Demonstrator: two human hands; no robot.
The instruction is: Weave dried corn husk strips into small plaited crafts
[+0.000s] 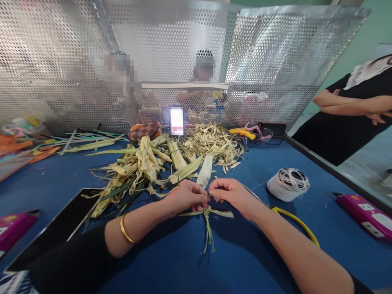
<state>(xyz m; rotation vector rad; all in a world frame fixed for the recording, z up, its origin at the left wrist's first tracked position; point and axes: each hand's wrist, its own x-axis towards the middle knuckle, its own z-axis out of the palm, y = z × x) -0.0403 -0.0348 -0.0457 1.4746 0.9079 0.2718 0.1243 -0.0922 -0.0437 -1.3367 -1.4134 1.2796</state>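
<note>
A knotted corn husk piece (207, 222) hangs between my hands, its thin strands trailing toward me and one flat strip sticking out to each side. My left hand (190, 196) pinches it near its top, fingers closed. Close beside it, my right hand (228, 194) is closed with thumb and fingertips together; what lies between them is too small to make out. A broad pale husk leaf (205, 169) lies just beyond my fingertips. To the right stands a spool of white string (288, 184), a thin strand running off it toward my right hand.
Husk leaves (143, 163) and a heap of shredded husk (211, 143) lie ahead. Around them are yellow-handled pliers (243, 132), a lit phone (177, 121), a dark tablet (52, 228) and magenta tools (364, 214). Behind a perforated metal screen (171, 41) sit people; another person stands right.
</note>
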